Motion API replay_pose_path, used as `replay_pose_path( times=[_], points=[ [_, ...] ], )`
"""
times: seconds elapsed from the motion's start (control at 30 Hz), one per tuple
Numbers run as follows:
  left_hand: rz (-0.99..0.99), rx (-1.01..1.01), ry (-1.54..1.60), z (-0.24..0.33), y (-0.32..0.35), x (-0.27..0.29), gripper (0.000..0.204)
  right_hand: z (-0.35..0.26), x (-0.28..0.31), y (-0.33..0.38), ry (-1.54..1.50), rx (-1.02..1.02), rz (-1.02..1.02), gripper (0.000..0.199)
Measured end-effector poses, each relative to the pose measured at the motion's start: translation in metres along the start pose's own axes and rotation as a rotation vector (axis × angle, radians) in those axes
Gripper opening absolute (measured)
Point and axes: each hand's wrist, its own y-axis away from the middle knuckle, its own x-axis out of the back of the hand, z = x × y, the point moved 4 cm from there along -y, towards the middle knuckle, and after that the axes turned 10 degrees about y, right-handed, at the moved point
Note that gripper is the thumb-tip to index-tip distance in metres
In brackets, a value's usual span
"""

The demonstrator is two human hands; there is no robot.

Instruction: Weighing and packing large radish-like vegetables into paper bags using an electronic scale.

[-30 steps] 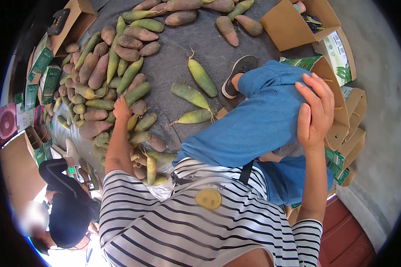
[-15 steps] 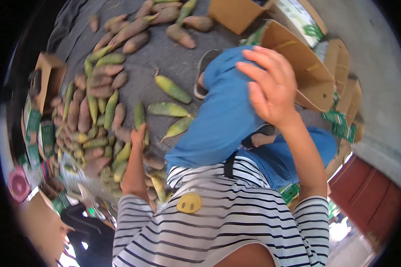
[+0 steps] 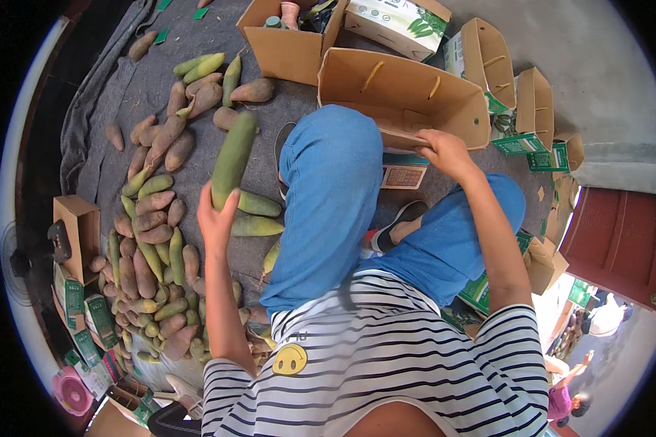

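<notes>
In my left hand [image 3: 219, 222] a long green radish [image 3: 235, 149] is held up by its lower end, pointing away from me. My fingers and thumb close around it. Several more green radishes [image 3: 256, 226] lie on the dark cloth beyond my left wrist, beside my blue trouser leg. On the right, my right hand [image 3: 442, 153] pinches the near rim of an open brown cardboard box [image 3: 408, 87] with yellow cord handles. The box stands just past my knees, and the part of its inside that I see is bare.
To the left, a large spread of green and reddish-brown roots [image 3: 153, 218] covers the cloth [image 3: 270, 109]. Another cardboard box [image 3: 290, 52] holds assorted items. Several open cartons [image 3: 536, 109] line the right side. A pink basin [image 3: 73, 391] sits at lower left, a red door [image 3: 619, 247] at right.
My left hand has lifted a green radish off the cloth. My right hand has moved from above my knee to the box's rim. My view has shifted, with the boxes more fully in sight.
</notes>
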Motion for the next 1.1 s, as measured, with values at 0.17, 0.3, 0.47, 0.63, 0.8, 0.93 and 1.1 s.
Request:
replay_pose_path(
  times=[0.17,0.3,0.47,0.63,0.8,0.93,1.1],
  points=[
    [-0.249,-0.468,-0.063,0.135,-0.066,-0.086,0.05,-0.001,-0.001,-0.001,-0.033,0.026,-0.038,0.026],
    [-0.584,-0.576,-0.178,0.18,-0.106,-0.17,0.055,0.003,-0.008,0.002,-0.059,0.096,0.018,0.026],
    [-0.935,-0.6,-0.31,0.144,-0.133,-0.256,0.058,0.0,-0.004,-0.001,-0.056,0.072,-0.003,0.024],
    [-1.1,-0.197,0.053,0.102,-0.138,-0.273,0.049,-0.002,-0.007,-0.006,-0.09,0.073,-0.029,0.022],
    [-0.552,-0.231,0.445,0.131,-0.129,-0.167,0.032,0.008,-0.005,-0.002,-0.095,0.038,0.003,0.029],
    [-0.203,-0.192,0.001,-0.006,-0.128,-0.06,0.025,0.003,0.003,-0.006,-0.123,0.071,0.032,0.024],
    [-0.451,0.108,-0.902,-0.181,-0.003,0.02,0.027,-0.007,0.001,-0.009,-0.109,0.107,0.027,0.022]
  ],
)
